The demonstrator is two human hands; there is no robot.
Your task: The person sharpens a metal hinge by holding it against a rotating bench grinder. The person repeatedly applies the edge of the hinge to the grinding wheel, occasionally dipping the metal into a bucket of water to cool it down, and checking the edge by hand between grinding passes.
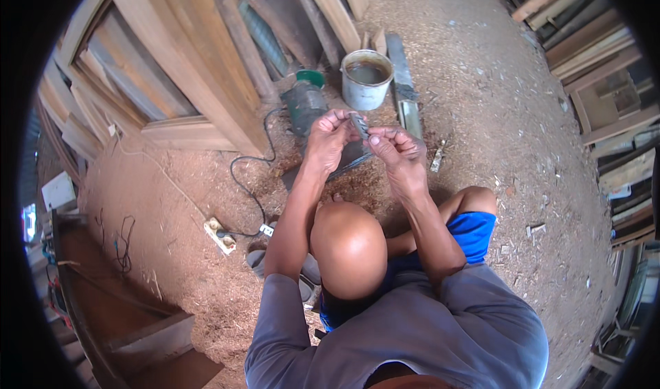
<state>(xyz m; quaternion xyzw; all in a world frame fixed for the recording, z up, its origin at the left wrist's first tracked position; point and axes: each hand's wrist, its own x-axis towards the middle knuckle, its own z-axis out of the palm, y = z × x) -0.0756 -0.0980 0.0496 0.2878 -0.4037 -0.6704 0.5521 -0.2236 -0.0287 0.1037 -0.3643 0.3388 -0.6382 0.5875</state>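
Observation:
In front of my raised knee I hold up a short grey metal piece (359, 124) with dark slanting grooves, like a fluted bit; its exact kind is too small to tell. My left hand (330, 136) pinches its upper end between thumb and fingers. The fingertips of my right hand (399, 148) are closed at its lower end. Just beyond my left hand stands a dark green electric machine (306, 104), which looks like a bench grinder, partly covered by that hand. Behind both hands is a whitish bucket (366, 90) holding murky liquid.
A black cable (237, 176) runs from the machine to a power strip (220, 235) on the dusty floor. Wooden frames (185, 59) and boards lean at the left and back. A narrow plank (405, 86) lies beside the bucket. Stacked timber (612, 107) lines the right side.

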